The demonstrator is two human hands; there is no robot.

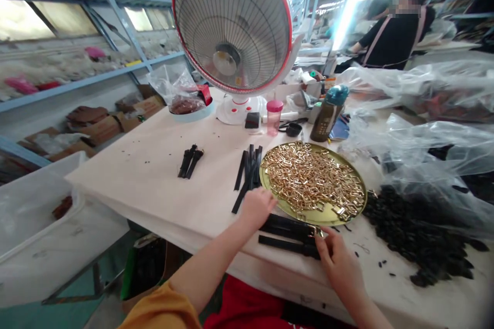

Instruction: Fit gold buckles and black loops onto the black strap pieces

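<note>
My left hand (258,209) is curled over the left ends of several black straps (285,227) at the table's front edge. Its fingertips are partly hidden, close to the tray's rim. At the straps' right end, the thumb and fingers of my right hand (341,257) pinch a strap by a small gold buckle (315,231). Another black strap (283,243) lies just below, in front of me. Beyond my hands is a round gold tray (283,209) heaped with small gold buckles (312,175). Loose black strips (249,169) lie left of the tray, some near my left hand.
A small black bundle (189,161) lies left on the white table (154,185). Behind stand a large fan (233,25), a pink-lidded jar (274,118) and a bottle (328,113). Small black pieces (417,236) spread at right beside plastic bags (443,149). A person (397,36) works farther back.
</note>
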